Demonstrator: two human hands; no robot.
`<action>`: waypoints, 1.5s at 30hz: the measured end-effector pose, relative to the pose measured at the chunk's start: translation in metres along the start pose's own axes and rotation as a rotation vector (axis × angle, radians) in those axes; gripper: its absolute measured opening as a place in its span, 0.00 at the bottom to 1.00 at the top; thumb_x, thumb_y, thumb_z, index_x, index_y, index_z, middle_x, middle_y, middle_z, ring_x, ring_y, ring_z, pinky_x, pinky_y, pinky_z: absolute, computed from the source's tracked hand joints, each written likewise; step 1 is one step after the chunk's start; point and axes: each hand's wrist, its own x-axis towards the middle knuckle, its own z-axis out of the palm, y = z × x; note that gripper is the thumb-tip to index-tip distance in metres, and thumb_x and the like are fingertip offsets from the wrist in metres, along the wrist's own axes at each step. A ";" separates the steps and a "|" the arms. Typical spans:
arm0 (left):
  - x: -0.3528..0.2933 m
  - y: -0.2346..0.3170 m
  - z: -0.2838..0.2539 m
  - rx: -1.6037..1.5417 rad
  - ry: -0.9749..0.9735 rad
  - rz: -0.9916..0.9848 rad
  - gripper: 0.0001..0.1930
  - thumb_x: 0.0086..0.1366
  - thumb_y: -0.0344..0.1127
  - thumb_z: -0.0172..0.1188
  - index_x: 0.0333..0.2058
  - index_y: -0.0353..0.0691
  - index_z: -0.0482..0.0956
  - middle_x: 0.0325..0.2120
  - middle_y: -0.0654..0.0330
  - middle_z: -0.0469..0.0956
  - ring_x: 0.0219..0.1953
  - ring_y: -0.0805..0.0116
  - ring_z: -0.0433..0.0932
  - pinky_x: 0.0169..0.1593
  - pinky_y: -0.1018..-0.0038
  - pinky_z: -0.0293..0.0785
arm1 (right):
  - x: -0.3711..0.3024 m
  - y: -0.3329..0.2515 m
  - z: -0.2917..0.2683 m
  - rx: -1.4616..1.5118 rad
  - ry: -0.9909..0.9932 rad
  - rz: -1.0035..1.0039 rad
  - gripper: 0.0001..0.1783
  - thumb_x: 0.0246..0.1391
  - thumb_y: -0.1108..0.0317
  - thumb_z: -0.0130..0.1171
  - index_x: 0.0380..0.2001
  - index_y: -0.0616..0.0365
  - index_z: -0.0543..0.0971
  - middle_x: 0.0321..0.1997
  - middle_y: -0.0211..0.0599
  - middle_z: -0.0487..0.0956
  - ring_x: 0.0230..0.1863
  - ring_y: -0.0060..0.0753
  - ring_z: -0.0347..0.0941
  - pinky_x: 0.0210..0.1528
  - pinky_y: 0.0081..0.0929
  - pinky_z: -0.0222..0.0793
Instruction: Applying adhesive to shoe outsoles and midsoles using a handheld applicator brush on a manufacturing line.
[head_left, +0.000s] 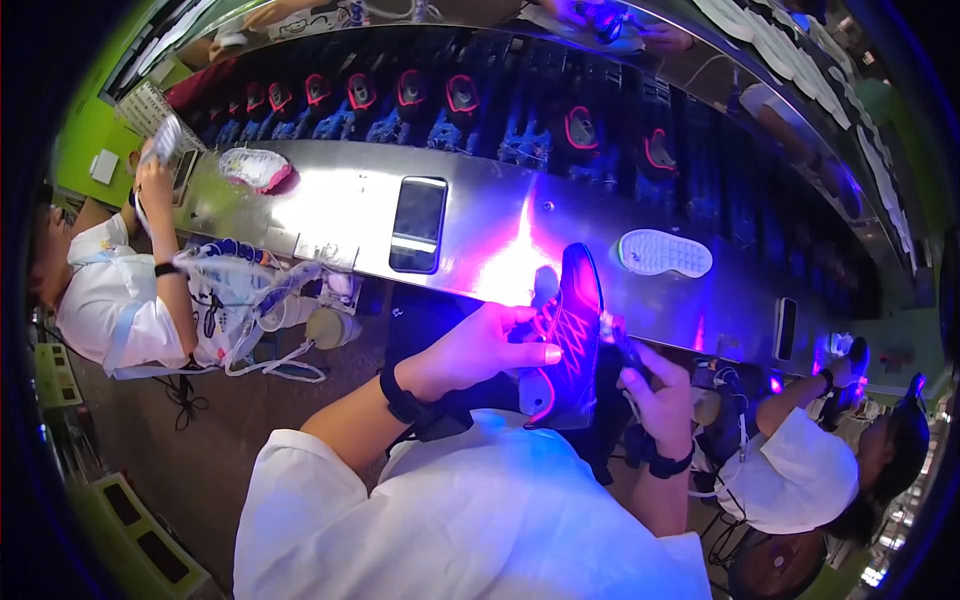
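Here, the left hand (480, 350) grips a dark shoe (567, 340) from its 9 o'clock side, fingers curled across the glowing pink laces. The right hand (655, 395), at the shoe's 4 o'clock, is closed around a small lamp-like tool (622, 345) touching the upper. The shoe is held just before the metal bench (340, 205); a phone (417, 224) lies at its 10 o'clock, a white sole (664, 253) at 1 o'clock.

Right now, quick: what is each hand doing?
Left hand: closed on the shoe.
Right hand: closed on a small tool by the shoe.
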 end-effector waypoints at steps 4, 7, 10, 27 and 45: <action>-0.001 0.000 0.001 -0.008 0.044 0.014 0.19 0.68 0.41 0.68 0.53 0.39 0.81 0.40 0.67 0.84 0.39 0.79 0.81 0.42 0.79 0.79 | -0.008 0.003 -0.001 -0.043 -0.040 0.002 0.24 0.60 0.73 0.66 0.59 0.65 0.78 0.42 0.31 0.83 0.38 0.19 0.77 0.44 0.22 0.74; -0.001 0.003 0.007 0.000 0.038 -0.015 0.19 0.69 0.41 0.67 0.53 0.38 0.80 0.40 0.65 0.84 0.40 0.78 0.82 0.42 0.78 0.80 | 0.002 -0.004 -0.001 -0.079 0.035 -0.014 0.26 0.62 0.71 0.65 0.62 0.62 0.77 0.36 0.28 0.81 0.32 0.15 0.74 0.34 0.17 0.68; 0.006 0.005 0.018 0.019 0.023 -0.004 0.19 0.69 0.41 0.67 0.53 0.36 0.80 0.41 0.63 0.84 0.41 0.77 0.83 0.43 0.77 0.81 | 0.007 -0.009 0.003 -0.086 0.178 0.033 0.23 0.62 0.70 0.65 0.59 0.63 0.79 0.35 0.29 0.82 0.33 0.18 0.74 0.40 0.21 0.72; 0.055 -0.001 0.034 0.140 0.277 0.198 0.15 0.66 0.37 0.70 0.46 0.34 0.82 0.34 0.68 0.83 0.34 0.83 0.78 0.38 0.81 0.74 | -0.042 0.005 -0.060 -0.183 0.030 0.089 0.21 0.54 0.72 0.69 0.52 0.59 0.83 0.34 0.38 0.84 0.34 0.25 0.77 0.42 0.25 0.72; 0.001 -0.012 0.015 -0.478 0.318 -0.147 0.25 0.71 0.56 0.60 0.52 0.38 0.77 0.41 0.59 0.83 0.40 0.67 0.85 0.48 0.65 0.84 | 0.000 -0.067 -0.026 -0.655 0.016 -0.262 0.23 0.48 0.76 0.70 0.51 0.56 0.84 0.27 0.36 0.76 0.26 0.28 0.68 0.31 0.26 0.64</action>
